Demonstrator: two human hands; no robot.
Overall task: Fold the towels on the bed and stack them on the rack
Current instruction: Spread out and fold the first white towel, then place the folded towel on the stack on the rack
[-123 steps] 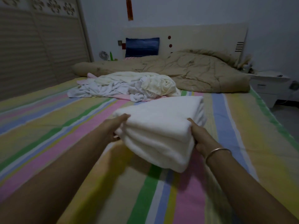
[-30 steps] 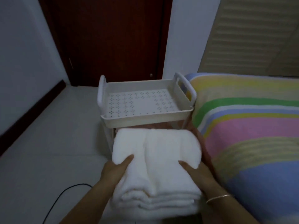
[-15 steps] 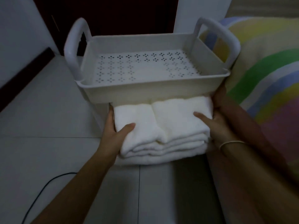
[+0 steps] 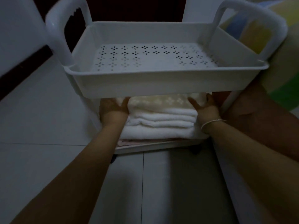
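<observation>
Head cam, the only view here: the folded white towel [image 4: 161, 120] is sitting on the lower shelf [image 4: 153, 145] of the white rack [image 4: 145, 84], tucked right under the perforated top tray, which has nothing lying in it. There's something thin and pinkish [image 4: 129, 141] flat on that shelf beneath the towel, and I can't tell what it is.

Your left hand [image 4: 113, 109] is at the towel's left end with the thumb laid over the top layer. The fingers go out of sight under the tray rim, so I can't tell if they wrap the fabric or just press on it. Your right hand [image 4: 206, 108] is at the right end, thumb splayed across the top and fingers fairly straight against the side, pressing rather than pinching. Thin bangle [image 4: 212, 123] on that wrist.

The striped bed [image 4: 278, 75] is just beside the rack on the right, with pale floor tiles [image 4: 40, 118] on the left and a dark door [image 4: 137, 10] behind. It's pretty dim all round.
</observation>
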